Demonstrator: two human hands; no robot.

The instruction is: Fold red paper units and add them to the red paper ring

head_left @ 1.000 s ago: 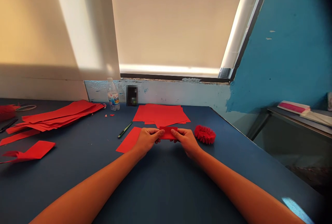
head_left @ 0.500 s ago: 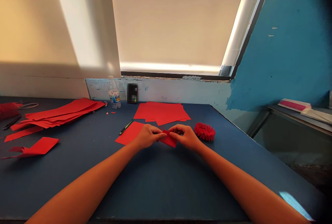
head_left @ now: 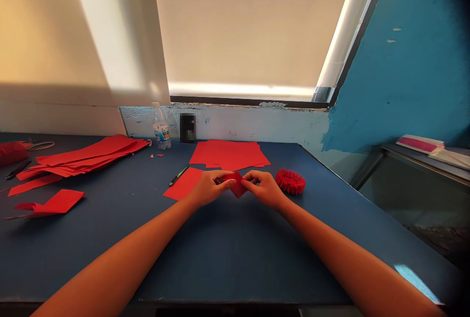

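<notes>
My left hand (head_left: 208, 187) and my right hand (head_left: 265, 188) meet over the blue table (head_left: 227, 253), both pinching a small folded piece of red paper (head_left: 237, 185) between fingertips. The piece is creased into a pointed shape just above the tabletop. A flat red sheet (head_left: 183, 183) lies under and beside my left hand. A pile of red paper sheets (head_left: 229, 154) lies just beyond the hands. A round pleated red paper piece (head_left: 291, 181) sits to the right of my right hand.
A green pen (head_left: 178, 175) lies left of the hands. A water bottle (head_left: 160, 128) and a small dark box (head_left: 187, 127) stand at the wall. More red sheets (head_left: 84, 156), red offcuts (head_left: 51, 203) and scissors (head_left: 38, 146) lie far left. The table edge drops off at right.
The red piece went from a flat rectangle held level to a smaller, pointed fold pinched between both hands. The hands drew closer together.
</notes>
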